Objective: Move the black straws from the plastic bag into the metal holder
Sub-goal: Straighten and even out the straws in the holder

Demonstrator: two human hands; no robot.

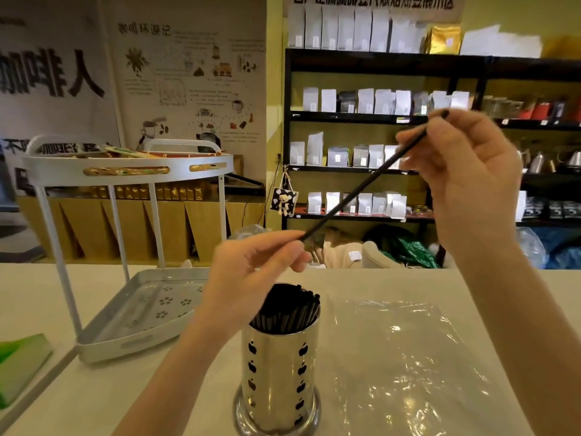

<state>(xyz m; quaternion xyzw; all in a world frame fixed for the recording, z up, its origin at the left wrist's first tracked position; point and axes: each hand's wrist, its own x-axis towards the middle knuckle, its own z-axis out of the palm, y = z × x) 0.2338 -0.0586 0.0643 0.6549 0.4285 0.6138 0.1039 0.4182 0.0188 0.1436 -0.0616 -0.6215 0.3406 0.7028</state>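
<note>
A shiny metal holder (276,369) with apple-shaped cutouts stands on the white table near the front edge, packed with several black straws (290,306). One black straw (361,190) is held slanted in the air above it. My left hand (251,278) pinches its lower end just above the holder. My right hand (462,171) grips its upper end, higher and to the right. The clear plastic bag (402,357) lies flat on the table to the right of the holder and looks empty.
A white two-tier metal rack (125,309) stands on the table at the left, its lower tray close to my left forearm. A green object (22,360) lies at the far left edge. Black shelves with white pouches (361,102) fill the background.
</note>
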